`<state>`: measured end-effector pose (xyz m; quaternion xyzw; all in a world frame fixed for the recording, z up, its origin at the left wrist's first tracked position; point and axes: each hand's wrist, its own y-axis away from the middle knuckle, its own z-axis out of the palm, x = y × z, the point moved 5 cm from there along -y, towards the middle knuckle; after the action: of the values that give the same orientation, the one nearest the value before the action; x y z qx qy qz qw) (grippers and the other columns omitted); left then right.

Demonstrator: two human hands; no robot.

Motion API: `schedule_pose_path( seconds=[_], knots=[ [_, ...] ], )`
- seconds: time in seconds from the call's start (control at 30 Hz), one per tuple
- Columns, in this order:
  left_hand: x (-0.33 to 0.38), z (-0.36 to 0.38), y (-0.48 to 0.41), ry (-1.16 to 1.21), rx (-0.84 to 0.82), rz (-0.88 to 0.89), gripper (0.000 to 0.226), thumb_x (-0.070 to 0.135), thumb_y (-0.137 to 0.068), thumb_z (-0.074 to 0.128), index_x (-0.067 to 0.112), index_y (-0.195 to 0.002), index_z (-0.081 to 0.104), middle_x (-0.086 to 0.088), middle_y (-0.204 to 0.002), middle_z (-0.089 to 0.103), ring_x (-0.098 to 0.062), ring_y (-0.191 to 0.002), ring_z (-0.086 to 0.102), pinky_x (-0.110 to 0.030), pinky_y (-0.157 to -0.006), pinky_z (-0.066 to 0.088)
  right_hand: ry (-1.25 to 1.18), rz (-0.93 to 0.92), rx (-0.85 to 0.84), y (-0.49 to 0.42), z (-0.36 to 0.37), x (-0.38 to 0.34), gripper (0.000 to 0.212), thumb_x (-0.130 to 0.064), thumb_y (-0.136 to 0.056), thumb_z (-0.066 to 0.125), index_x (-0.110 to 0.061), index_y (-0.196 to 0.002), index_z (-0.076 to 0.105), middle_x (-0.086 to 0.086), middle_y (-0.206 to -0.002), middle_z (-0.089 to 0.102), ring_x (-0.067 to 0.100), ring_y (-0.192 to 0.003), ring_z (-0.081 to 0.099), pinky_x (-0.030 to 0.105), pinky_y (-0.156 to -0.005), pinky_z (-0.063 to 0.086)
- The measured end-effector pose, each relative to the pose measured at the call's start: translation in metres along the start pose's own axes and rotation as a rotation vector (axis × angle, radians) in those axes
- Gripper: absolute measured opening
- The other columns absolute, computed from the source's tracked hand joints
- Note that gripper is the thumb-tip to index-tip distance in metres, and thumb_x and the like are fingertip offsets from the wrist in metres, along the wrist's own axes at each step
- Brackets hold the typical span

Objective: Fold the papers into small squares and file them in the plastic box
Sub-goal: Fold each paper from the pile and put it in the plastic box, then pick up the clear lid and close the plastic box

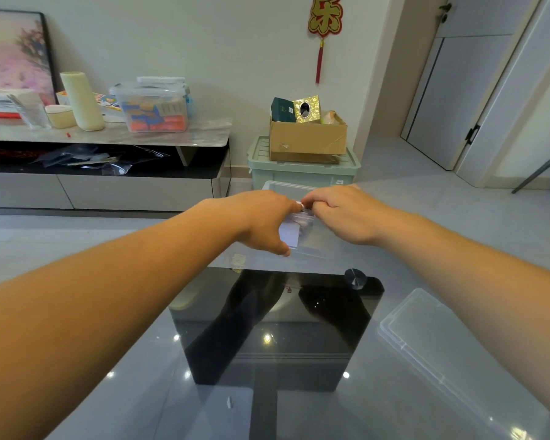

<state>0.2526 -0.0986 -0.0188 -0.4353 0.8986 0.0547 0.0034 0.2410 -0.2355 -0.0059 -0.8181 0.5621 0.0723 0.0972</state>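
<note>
At 12 o'clock on the glass table [134, 395], by its far edge, stands the clear box [286, 186], open-topped, with both hands over it. In it shows white folded paper [289, 235], standing on edge inside the near wall; how many pieces there are cannot be told through the plastic. The left hand [264, 220] arches over the box from 9 o'clock, fingers curled down round the paper and thumb pressed by its lower edge. The right hand [343, 214] comes in from 3 o'clock, fingers clenched, their tips pinching the paper's top edge where the two hands meet. The clear lid [432, 341] lies flat on the table at 4 o'clock, well apart from the box. Beyond, at 12 o'clock on the floor, a green bin [302, 169] with its lid on bears a cardboard carton [308, 139] – open, holding a dark green packet and a gold tissue box. At 10 o'clock a sideboard [108, 136] carries a clear tub [154, 106] with orange and blue things inside, its lid resting loosely on top.
</note>
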Motion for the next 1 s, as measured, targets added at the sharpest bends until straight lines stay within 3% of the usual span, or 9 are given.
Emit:
schedule_pose_path(
  seconds=[0.1,0.17,0.27,0.37,0.53,0.67,0.83,1.0],
  knots=[
    [0.001,-0.003,0.003,0.054,0.010,0.007,0.086,0.050,-0.087,0.071,0.024,-0.157,0.028,-0.001,-0.151,0.048,-0.025,-0.133,0.049,-0.039,-0.110,0.041,0.015,0.042,0.074,0.008,0.007,0.005,0.041,-0.028,-0.105,0.026,-0.032,-0.126,0.062,-0.007,-0.118,0.062,0.013,-0.118,0.046,0.045,-0.116,0.015],
    [0.002,-0.005,0.008,0.088,0.012,0.010,0.087,0.052,-0.086,0.071,0.022,-0.156,0.030,-0.001,-0.152,0.048,-0.024,-0.135,0.048,-0.039,-0.113,0.040,-0.116,0.039,0.107,0.014,0.010,0.004,0.039,-0.027,-0.105,0.031,-0.029,-0.125,0.065,-0.006,-0.122,0.064,0.015,-0.121,0.047,0.047,-0.114,0.026],
    [0.010,-0.009,0.026,0.139,0.021,-0.006,0.092,0.053,-0.084,0.073,0.020,-0.157,0.026,-0.002,-0.155,0.044,-0.023,-0.137,0.045,-0.039,-0.115,0.038,-0.236,0.001,0.121,0.030,0.009,-0.002,0.035,-0.025,-0.104,0.037,-0.021,-0.120,0.068,-0.003,-0.117,0.067,0.017,-0.115,0.052,0.038,-0.099,0.043],
    [0.026,-0.010,0.058,0.238,0.024,-0.018,0.102,0.050,-0.082,0.076,0.025,-0.160,0.014,-0.001,-0.156,0.041,-0.022,-0.137,0.045,-0.038,-0.114,0.039,-0.234,-0.030,0.118,0.054,0.009,-0.010,0.032,-0.039,-0.104,0.038,-0.029,-0.118,0.065,-0.010,-0.111,0.065,0.011,-0.108,0.053,0.037,-0.091,0.046],
    [0.074,-0.003,0.136,0.361,0.047,-0.005,0.110,0.055,-0.082,0.074,0.034,-0.159,-0.002,0.006,-0.160,0.033,-0.016,-0.139,0.041,-0.033,-0.113,0.040,-0.202,-0.123,0.137,0.119,0.008,-0.034,0.037,-0.048,-0.103,0.037,-0.025,-0.121,0.061,-0.012,-0.116,0.060,0.007,-0.109,0.047,0.034,-0.097,0.043],
    [0.106,-0.001,0.195,0.483,0.152,-0.024,0.110,0.057,-0.083,0.072,0.037,-0.159,-0.005,0.015,-0.165,0.011,-0.006,-0.148,0.020,-0.033,-0.120,0.031,-0.221,-0.170,0.206,0.177,0.008,-0.062,0.050,-0.058,-0.097,0.031,-0.025,-0.122,0.060,-0.012,-0.119,0.046,0.005,-0.114,0.044,0.027,-0.098,0.042],
    [0.125,0.011,0.239,0.569,0.195,-0.042,0.120,0.064,-0.079,0.071,0.039,-0.156,-0.017,0.024,-0.158,-0.034,-0.002,-0.149,-0.021,-0.031,-0.122,0.008,-0.259,-0.122,0.230,0.235,0.010,-0.086,0.057,-0.063,-0.094,0.030,-0.029,-0.134,0.052,-0.017,-0.144,0.023,0.001,-0.132,0.026,0.013,-0.099,0.032],
    [0.135,0.021,0.245,0.740,0.113,-0.189,0.136,0.067,-0.070,0.077,0.032,-0.155,-0.023,0.017,-0.160,-0.033,-0.010,-0.151,-0.022,-0.043,-0.126,0.006,-0.408,0.062,0.140,0.258,0.015,-0.086,0.062,-0.058,-0.097,0.026,-0.030,-0.152,0.031,-0.023,-0.160,0.008,-0.004,-0.147,0.003,0.030,-0.121,0.018]
  ],
)
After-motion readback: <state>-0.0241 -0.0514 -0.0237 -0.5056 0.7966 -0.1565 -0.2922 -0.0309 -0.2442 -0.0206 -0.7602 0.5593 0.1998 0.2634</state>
